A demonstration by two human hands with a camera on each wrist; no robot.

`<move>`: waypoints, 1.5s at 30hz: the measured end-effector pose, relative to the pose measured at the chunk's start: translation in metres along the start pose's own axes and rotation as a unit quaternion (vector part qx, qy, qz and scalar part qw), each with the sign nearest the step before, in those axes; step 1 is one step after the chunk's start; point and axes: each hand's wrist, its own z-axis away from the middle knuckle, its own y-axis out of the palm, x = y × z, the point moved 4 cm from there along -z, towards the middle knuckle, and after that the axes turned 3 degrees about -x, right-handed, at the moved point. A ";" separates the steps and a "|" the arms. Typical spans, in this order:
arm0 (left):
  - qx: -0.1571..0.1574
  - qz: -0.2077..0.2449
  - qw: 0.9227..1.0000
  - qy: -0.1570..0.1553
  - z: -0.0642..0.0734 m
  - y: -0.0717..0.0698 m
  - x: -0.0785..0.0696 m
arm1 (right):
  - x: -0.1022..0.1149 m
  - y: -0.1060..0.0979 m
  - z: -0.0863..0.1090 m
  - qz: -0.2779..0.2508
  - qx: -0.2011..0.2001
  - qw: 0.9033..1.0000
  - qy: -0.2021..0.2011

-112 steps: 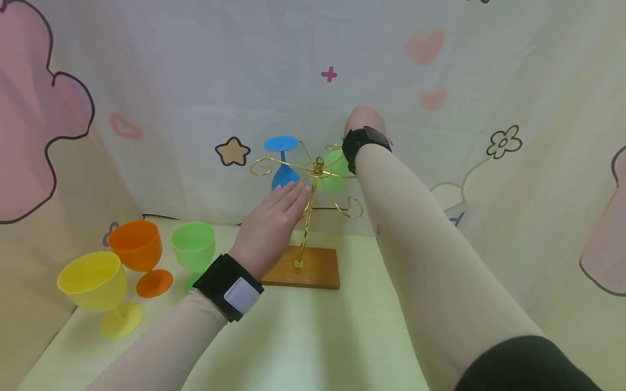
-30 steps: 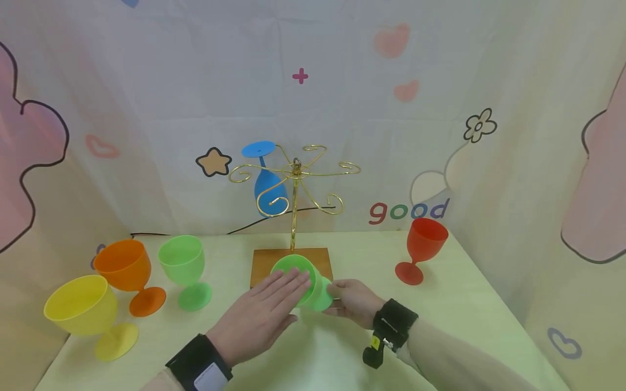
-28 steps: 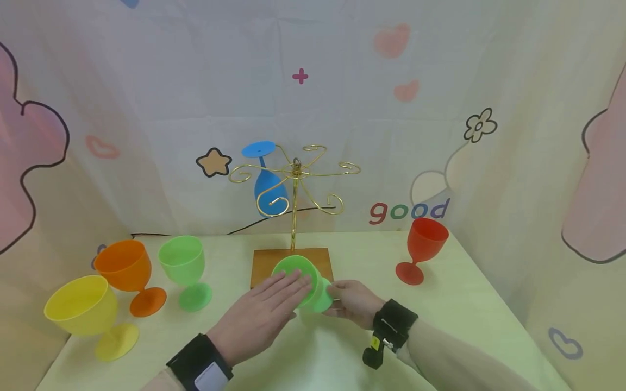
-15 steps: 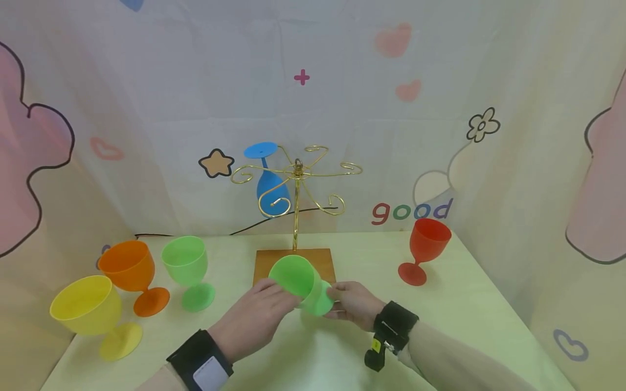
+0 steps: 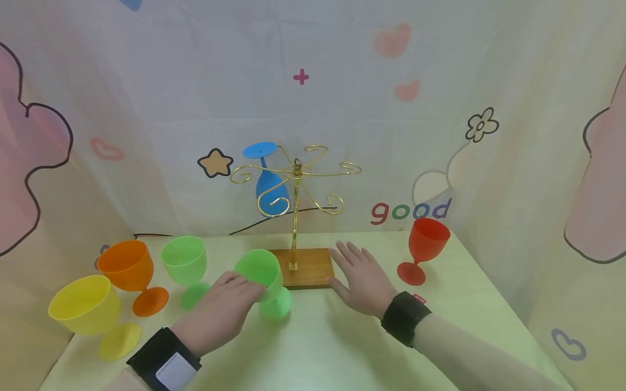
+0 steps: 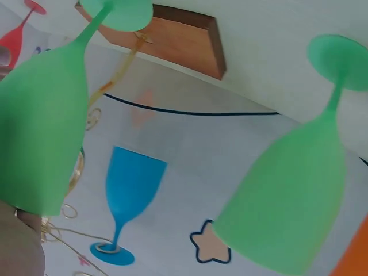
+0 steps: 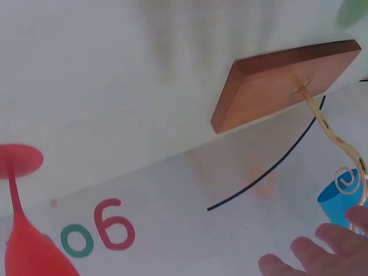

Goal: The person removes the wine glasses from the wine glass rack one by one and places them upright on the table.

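My left hand [image 5: 220, 307] grips the rim of a light green plastic goblet [image 5: 261, 266], which is upright in front of the wooden base [image 5: 310, 269] of a gold stand. The same goblet [image 6: 40, 121] fills the left side of the left wrist view, with part of the hand at its rim. My right hand [image 5: 364, 279] holds nothing; its fingers are spread and straight near the base's right edge. On the gold wire stand [image 5: 295, 212], a blue goblet [image 5: 271, 187] hangs upside down by its foot, and the other curled arms carry nothing.
At the left of the table stand a yellow goblet [image 5: 85, 307], an orange goblet [image 5: 127, 266] and a second green goblet [image 5: 185, 260]. A red goblet [image 5: 426, 241] stands at the back right. Behind the table hangs a printed curtain [image 5: 220, 81].
At first the right arm reached over the stand by a green goblet. Later both hands had that goblet tilted in front of the base; now the right hand has let go, and the left moved it left.
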 end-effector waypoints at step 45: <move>-0.043 -0.065 0.994 -0.077 0.141 -0.049 0.082 | -0.032 -0.034 -0.001 -0.017 -0.003 1.000 0.017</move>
